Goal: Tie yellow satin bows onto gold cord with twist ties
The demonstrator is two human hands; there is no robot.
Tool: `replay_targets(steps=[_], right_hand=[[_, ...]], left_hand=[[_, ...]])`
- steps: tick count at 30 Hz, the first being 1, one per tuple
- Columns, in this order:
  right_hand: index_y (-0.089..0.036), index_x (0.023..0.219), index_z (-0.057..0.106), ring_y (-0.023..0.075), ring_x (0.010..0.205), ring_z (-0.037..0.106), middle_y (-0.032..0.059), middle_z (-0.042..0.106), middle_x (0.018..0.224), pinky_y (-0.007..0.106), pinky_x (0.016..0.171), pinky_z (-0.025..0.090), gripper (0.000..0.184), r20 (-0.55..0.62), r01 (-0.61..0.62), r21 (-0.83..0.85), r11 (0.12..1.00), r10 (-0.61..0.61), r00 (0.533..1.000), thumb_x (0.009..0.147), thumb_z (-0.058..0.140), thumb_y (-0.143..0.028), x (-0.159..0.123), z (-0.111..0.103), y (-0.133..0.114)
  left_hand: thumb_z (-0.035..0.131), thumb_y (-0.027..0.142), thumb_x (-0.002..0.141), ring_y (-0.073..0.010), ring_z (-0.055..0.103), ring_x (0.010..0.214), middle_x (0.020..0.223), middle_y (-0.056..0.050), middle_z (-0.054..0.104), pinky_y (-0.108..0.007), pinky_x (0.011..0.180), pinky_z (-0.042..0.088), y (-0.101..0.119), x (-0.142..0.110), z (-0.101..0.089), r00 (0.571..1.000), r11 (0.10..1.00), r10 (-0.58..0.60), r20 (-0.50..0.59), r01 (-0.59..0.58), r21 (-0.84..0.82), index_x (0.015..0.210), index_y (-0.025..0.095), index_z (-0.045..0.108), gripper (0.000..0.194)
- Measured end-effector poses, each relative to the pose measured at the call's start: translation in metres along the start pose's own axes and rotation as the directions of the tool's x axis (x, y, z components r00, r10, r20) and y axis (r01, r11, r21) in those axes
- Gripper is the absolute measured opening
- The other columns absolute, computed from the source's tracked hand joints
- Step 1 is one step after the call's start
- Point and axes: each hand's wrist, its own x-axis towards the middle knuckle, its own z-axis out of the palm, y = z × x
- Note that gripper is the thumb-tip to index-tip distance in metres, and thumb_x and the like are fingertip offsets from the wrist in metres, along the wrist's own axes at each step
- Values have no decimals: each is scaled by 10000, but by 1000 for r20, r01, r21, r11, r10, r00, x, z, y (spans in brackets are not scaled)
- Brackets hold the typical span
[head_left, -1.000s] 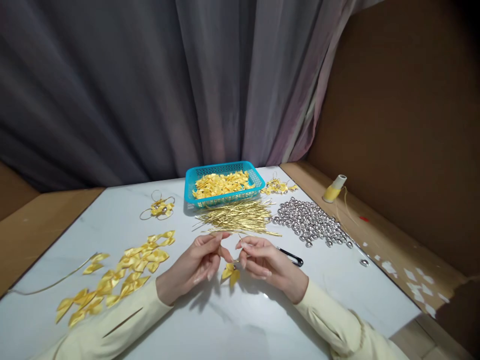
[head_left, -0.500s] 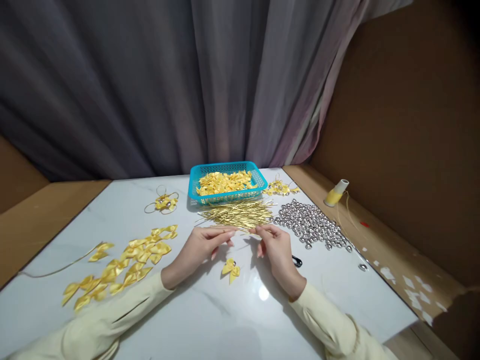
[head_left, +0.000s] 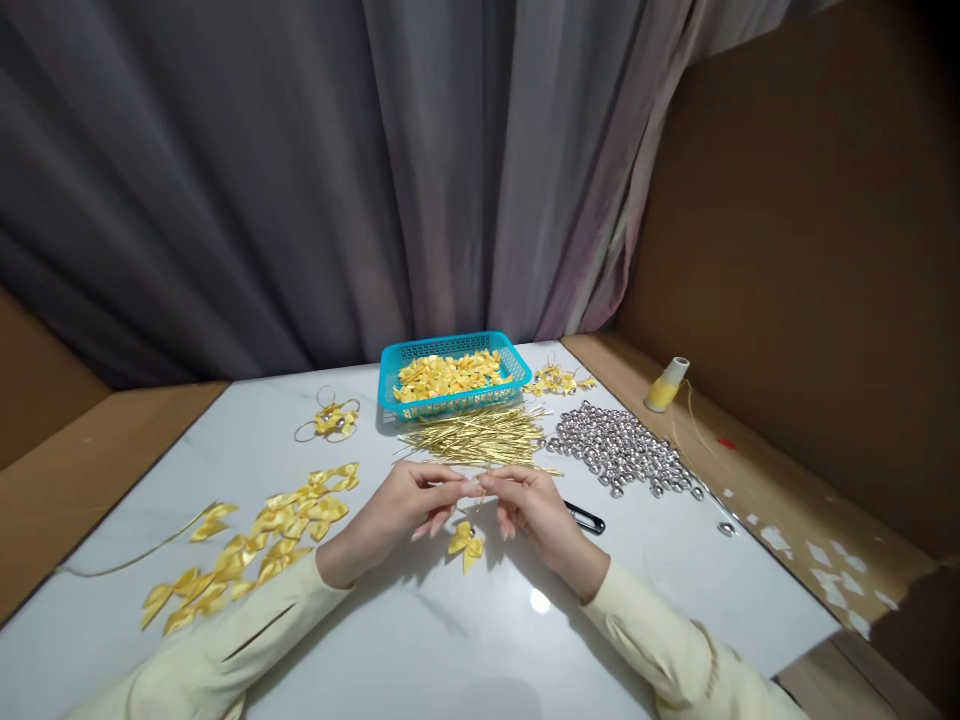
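Observation:
My left hand [head_left: 421, 500] and my right hand [head_left: 534, 508] meet above the middle of the table, thumbs and index fingers pinched tip to tip. A thin gold twist tie [head_left: 482, 500] shows at the fingertips, partly hidden by them. Just below is a yellow ribbon bow [head_left: 466, 546] with a small silver bell on it; I cannot tell whether it hangs or lies on the table. Behind my hands lies a pile of gold twist ties [head_left: 476, 435]. Black-handled snips [head_left: 585, 517] lie partly hidden beside my right hand.
A blue basket [head_left: 386, 385] of yellow bows stands at the back. Loose bows [head_left: 289, 510] lie at left, near a bow cluster with gold loops [head_left: 335, 420]. Silver bells [head_left: 622, 447] are heaped at right. A yellow thread spool [head_left: 666, 385] stands on the side ledge.
My hands have come together from slightly apart, so their fingertips now meet. The gold tie's end points downward. The view has shifted slightly.

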Motion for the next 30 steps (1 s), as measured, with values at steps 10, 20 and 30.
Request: replay_targets(steps=[10,20,30], right_hand=[[-117,773,643,5,313,249,-15,604,564,186,338,131,179,410,-196,-35,980,193,891,688,688,-268,-7,-9,-19],[-98,803,643,30,378,388,5,652,606,178,365,240,240,583,-216,-310,926,365,726,655,722,-269,-14,-11,-20],[-114,764,681,45,410,356,-30,558,505,183,415,255,223,514,-103,-479,872,374,772,707,651,-327,-18,-2,-12]], left_hand=[[705,370,663,-33,351,343,437,2,576,-165,360,217,10,-2,-7,949,982,-165,268,133,135,590,118,694,263],[723,407,611,-60,416,389,497,-6,627,-167,395,300,12,-8,-8,846,920,-297,442,129,371,627,156,714,251],[712,315,626,-53,389,361,478,23,585,-159,348,294,-1,-9,0,806,932,-269,527,80,353,638,171,715,145]])
